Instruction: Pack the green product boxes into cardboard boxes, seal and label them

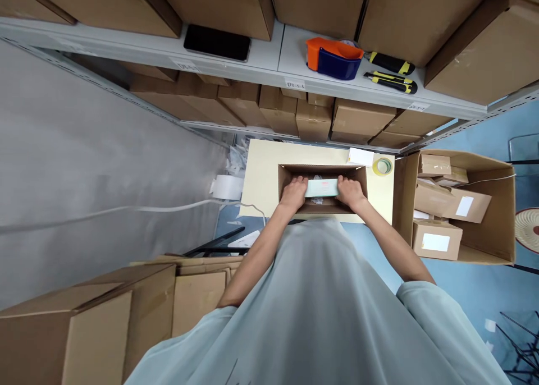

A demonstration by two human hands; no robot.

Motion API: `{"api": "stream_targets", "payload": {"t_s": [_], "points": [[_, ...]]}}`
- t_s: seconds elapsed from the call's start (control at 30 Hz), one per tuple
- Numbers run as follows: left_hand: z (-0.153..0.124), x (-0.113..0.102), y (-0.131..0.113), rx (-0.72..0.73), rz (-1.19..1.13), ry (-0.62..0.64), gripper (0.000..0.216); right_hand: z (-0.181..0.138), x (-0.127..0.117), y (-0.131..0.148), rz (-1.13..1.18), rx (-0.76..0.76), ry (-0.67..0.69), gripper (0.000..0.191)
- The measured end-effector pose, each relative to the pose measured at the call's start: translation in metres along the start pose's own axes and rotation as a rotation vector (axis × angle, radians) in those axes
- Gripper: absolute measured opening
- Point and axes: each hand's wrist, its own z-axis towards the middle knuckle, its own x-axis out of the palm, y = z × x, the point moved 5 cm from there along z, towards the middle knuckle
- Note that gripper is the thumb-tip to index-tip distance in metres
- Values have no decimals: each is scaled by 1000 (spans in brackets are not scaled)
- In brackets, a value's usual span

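A small pale green box (pixel 321 188) is gripped at its two ends, my left hand (pixel 295 193) on one end and my right hand (pixel 350 193) on the other. Both hands are inside the mouth of an open brown cardboard box (pixel 322 210), which stands on a cream table (pixel 260 174). Some clear plastic (pixel 317 201) shows around the pale green box. What else lies under it in the cardboard box is hidden.
Behind the cardboard box lie a small white box (pixel 360 156) and a roll of tape (pixel 382 166). A large carton (pixel 484 250) of packed boxes stands at the right. Above, a shelf (pixel 269 66) holds a phone (pixel 217 42), an orange-blue tape dispenser (pixel 337 59) and utility knives (pixel 391 82).
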Motion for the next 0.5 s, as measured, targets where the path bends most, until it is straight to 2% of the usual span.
{"api": "stream_targets", "payload": {"t_s": [0.13, 0.27, 0.37, 0.5], "points": [[3, 0, 2, 5, -22, -13, 55, 3, 3, 1, 12, 16, 14, 62], [-1, -6, 9, 20, -80, -84, 46, -2, 2, -1, 17, 27, 18, 49], [-15, -15, 15, 76, -187, -221, 47, -17, -2, -6, 61, 29, -65, 52], [-50, -29, 25, 202, -351, -501, 43, -52, -3, -17, 219, 45, -267, 51]]}}
